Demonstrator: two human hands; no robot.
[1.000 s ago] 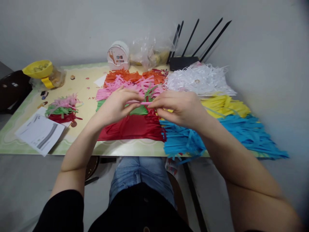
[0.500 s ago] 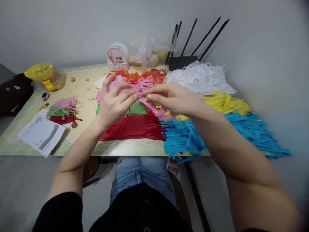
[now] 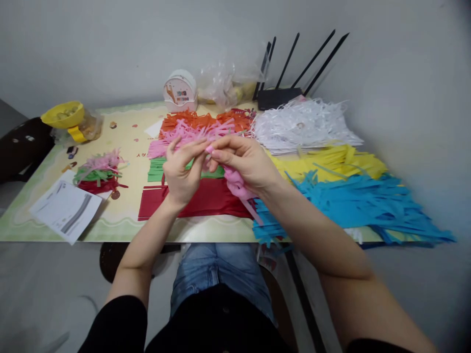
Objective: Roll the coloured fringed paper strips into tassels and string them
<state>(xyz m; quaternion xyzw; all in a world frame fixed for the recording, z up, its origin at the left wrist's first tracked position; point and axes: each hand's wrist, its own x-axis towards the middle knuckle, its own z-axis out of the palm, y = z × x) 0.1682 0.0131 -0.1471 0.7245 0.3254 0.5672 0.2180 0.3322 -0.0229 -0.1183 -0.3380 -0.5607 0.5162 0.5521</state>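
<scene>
Between my two hands, over the middle of the table, is a bunched pink paper tassel [image 3: 235,184]. My right hand [image 3: 239,157] pinches its upper end between thumb and fingers, and the strips hang down below that palm. My left hand [image 3: 186,166] is closed in a pinch at the same pink tip, meeting the right fingertips. Beneath the hands lie fringed sheets: red [image 3: 206,196], green [image 3: 157,169], pink [image 3: 158,147] and orange [image 3: 184,119]. Partly behind my right forearm are the blue fringed paper [image 3: 342,196] and the yellow fringed paper [image 3: 331,164].
White fringed paper [image 3: 301,125] lies by a black router [image 3: 279,98] with tall antennas. A small tassel pile [image 3: 99,171] and a printed paper [image 3: 66,211] are on the left. A yellow bowl [image 3: 64,115], a round pink box [image 3: 180,90] and a plastic bag [image 3: 228,83] stand at the back.
My left hand has moved right and lower, its fingers going from spread to pinched at the tassel tip. My right hand has shifted slightly left, and the pink strips hang more bunched.
</scene>
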